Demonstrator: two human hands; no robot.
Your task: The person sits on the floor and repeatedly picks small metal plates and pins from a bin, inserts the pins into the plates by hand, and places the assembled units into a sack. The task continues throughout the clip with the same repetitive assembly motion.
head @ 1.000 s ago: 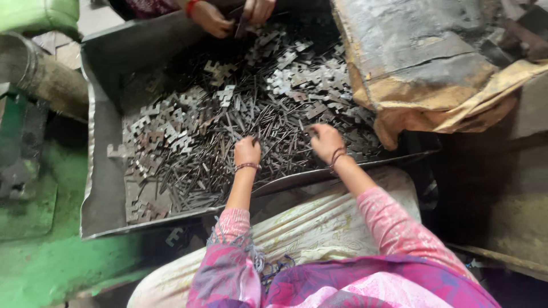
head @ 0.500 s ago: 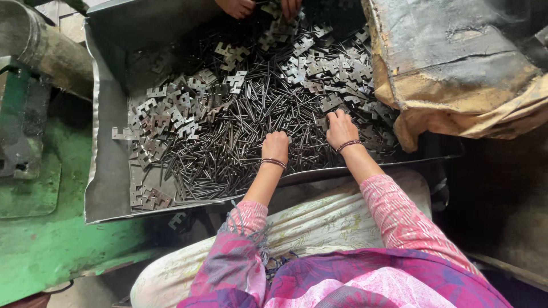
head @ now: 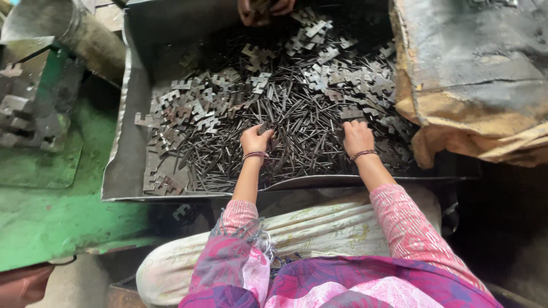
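A big grey sheet-metal tray is seen filling the middle of the view, w/ a green machine base to its left and a worn brown sack at right. The tray is heaped w/ thin dark metal rods in the near part and flat notched plates toward the far and left parts. A pale stuffed sack is laid betw. the person and the tray's near rim. Another person's hands are seen at the far edge, apart from the wearer's. The left hand is closed around a few rods, which poke out past the fingers; the rest of the heap lies directly under and around that grip. The right hand rests palm-down on the rods, fingers curled; whether anything is held cannot be told. The rods are judged stiff, light singly but heavy in bundles, prob. slick and sharp-ended, so best taken mid-length in small bunches.
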